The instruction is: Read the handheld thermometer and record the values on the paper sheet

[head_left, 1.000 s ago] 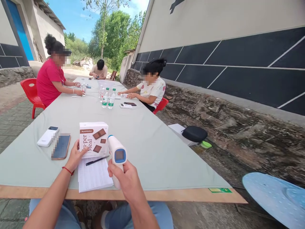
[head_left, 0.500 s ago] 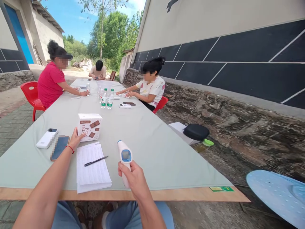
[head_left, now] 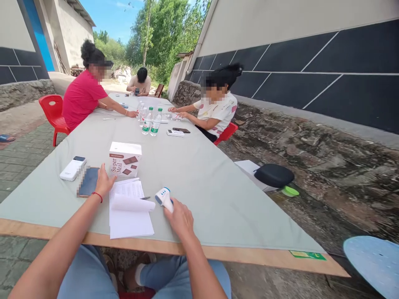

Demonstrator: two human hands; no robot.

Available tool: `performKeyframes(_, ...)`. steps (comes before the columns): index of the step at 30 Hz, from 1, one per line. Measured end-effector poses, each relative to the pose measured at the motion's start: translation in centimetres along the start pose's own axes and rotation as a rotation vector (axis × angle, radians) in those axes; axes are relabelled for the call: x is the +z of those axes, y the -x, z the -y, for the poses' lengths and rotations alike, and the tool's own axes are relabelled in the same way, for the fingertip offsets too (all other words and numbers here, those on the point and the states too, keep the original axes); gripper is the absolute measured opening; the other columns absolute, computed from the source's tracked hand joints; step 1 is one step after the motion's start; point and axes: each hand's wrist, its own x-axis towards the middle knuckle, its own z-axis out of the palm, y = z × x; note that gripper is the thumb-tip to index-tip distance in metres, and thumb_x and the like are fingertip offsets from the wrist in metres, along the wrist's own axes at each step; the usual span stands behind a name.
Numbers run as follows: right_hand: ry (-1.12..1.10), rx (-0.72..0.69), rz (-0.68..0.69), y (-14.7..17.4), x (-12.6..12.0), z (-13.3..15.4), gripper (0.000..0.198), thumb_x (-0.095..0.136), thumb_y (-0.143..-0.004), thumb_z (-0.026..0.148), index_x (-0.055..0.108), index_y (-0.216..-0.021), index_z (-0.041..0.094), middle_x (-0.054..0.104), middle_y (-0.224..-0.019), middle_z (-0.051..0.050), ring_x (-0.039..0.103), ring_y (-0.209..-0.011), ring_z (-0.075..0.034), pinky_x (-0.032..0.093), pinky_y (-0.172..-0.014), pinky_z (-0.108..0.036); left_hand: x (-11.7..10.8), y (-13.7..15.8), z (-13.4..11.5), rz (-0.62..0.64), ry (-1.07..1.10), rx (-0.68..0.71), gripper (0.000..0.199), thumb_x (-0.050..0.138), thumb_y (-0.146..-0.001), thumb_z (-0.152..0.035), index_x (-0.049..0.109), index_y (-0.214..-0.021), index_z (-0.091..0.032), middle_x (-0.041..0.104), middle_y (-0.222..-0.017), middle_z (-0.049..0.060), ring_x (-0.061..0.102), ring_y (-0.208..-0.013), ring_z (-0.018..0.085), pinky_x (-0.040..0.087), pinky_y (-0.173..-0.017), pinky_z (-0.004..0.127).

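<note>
My left hand (head_left: pixel 105 182) is open beside the lower left corner of a white "Super Meal" box (head_left: pixel 125 161), fingers stretched out; whether the thumb touches the box I cannot tell. Under that hand's left side lies a dark blue phone (head_left: pixel 88 182). In my right hand (head_left: pixel 180 216) is a white and blue infrared thermometer (head_left: pixel 163 197), its head tilted down to the left, just above the table. Between my hands are sheets of paper (head_left: pixel 132 224), the top one curled up in the middle. A black pen (head_left: pixel 146 198) shows partly behind the curl.
A white power bank (head_left: pixel 72 168) lies left of the phone. Several water bottles (head_left: pixel 155 123) stand farther up the table (head_left: pixel 199 187). Three people sit around it, one in a pink shirt (head_left: pixel 82 101). A black case (head_left: pixel 274 175) rests off the right edge.
My left hand has loosened from the box and opened. The thermometer has turned over from display-up and dipped leftward. The top sheet has curled up over the pen. The view has shifted.
</note>
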Motion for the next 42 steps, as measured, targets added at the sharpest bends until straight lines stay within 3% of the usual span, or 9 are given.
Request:
performKeyframes(5,0.074,-0.118,-0.126,-0.6,-0.3,0.8,0.031,0.059,-0.085,0.028,0.065,-0.113,0.017,0.059,-0.122,-0.017,0.050,-0.110,-0.031,0.036,-0.089,-0.040,0.6,6.9,-1.2,0.351,-0.432,0.201,0.107,0.077,-0.059,-0.061,0.030,-0.146,-0.020,0.027,-0.154,0.020,0.016,-0.144,0.041,0.001,-0.114,0.062)
performKeyframes(8,0.001,-0.324,-0.170,-1.2,-0.2,2.6,0.028,0.054,-0.089,0.022,0.066,-0.114,0.021,0.058,-0.125,-0.012,0.046,-0.115,-0.028,0.033,-0.095,-0.040,0.8,9.7,-2.0,0.518,-0.543,0.213,0.114,0.077,-0.054,-0.065,0.029,-0.148,-0.021,0.027,-0.155,0.021,0.010,-0.145,0.044,-0.007,-0.110,0.067)
performKeyframes(15,0.049,-0.541,0.015,-2.2,0.2,5.6,0.024,0.055,-0.087,0.014,0.075,-0.091,0.026,0.064,-0.107,-0.009,0.050,-0.103,-0.025,0.029,-0.095,-0.041,1.0,12.4,-3.3,0.573,-0.600,0.325,0.110,0.074,-0.053,-0.069,0.036,-0.146,-0.025,0.033,-0.152,0.021,0.015,-0.144,0.044,-0.010,-0.110,0.067)
performKeyframes(20,0.011,-0.476,0.035,-2.0,-0.3,4.6,0.020,0.051,-0.088,0.015,0.070,-0.089,0.020,0.065,-0.086,-0.009,0.053,-0.087,-0.023,0.032,-0.083,-0.036,1.0,13.5,-4.0,0.633,-0.693,0.344,0.121,0.076,-0.050,-0.069,0.029,-0.150,-0.020,0.018,-0.157,0.025,0.011,-0.145,0.045,-0.007,-0.109,0.069)
performKeyframes(24,-0.378,-0.251,-0.080,-0.8,-0.8,3.3,0.015,0.050,-0.086,0.029,0.062,-0.089,0.019,0.065,-0.079,-0.007,0.055,-0.077,-0.022,0.037,-0.070,-0.032,0.7,13.5,-4.3,0.616,-0.740,0.349,0.120,0.074,-0.055,-0.068,0.021,-0.151,-0.019,0.014,-0.158,0.024,0.011,-0.145,0.044,-0.002,-0.110,0.070)
performKeyframes(28,-0.982,0.048,-0.027,1.0,-0.1,3.0,0.023,0.058,-0.074,0.044,0.054,-0.080,0.022,0.059,-0.059,0.001,0.055,-0.058,-0.018,0.040,-0.059,-0.030,0.5,13.3,-4.5,0.625,-0.753,0.400,0.097,0.073,-0.064,-0.057,0.033,-0.146,-0.023,0.026,-0.155,0.019,0.015,-0.145,0.041,0.001,-0.109,0.071)
performKeyframes(31,-1.197,0.133,0.061,1.9,1.1,3.5,0.022,0.060,-0.067,0.042,0.053,-0.074,0.022,0.059,-0.056,0.002,0.055,-0.055,-0.017,0.042,-0.056,-0.029,0.4,13.2,-4.5,0.679,-0.695,0.478,0.068,0.068,-0.072,-0.048,0.049,-0.134,-0.028,0.038,-0.150,0.012,0.022,-0.143,0.038,0.004,-0.111,0.069)
performKeyframes(35,-1.206,0.115,0.085,2.1,2.3,3.9,0.018,0.058,-0.065,0.039,0.054,-0.069,0.022,0.057,-0.053,0.003,0.052,-0.052,-0.016,0.042,-0.054,-0.028,0.7,13.5,-4.6,0.756,-0.633,0.524,0.048,0.061,-0.079,-0.041,0.056,-0.125,-0.027,0.050,-0.139,0.010,0.037,-0.135,0.032,0.016,-0.113,0.060)
performKeyframes(42,-1.006,0.005,0.029,2.4,2.7,3.8,0.016,0.057,-0.068,0.036,0.056,-0.065,0.021,0.054,-0.056,0.003,0.048,-0.054,-0.014,0.039,-0.053,-0.027,1.2,13.8,-5.1,0.730,-0.665,0.539,0.053,0.060,-0.078,-0.038,0.053,-0.130,-0.028,0.050,-0.136,0.010,0.041,-0.131,0.030,0.022,-0.112,0.056)
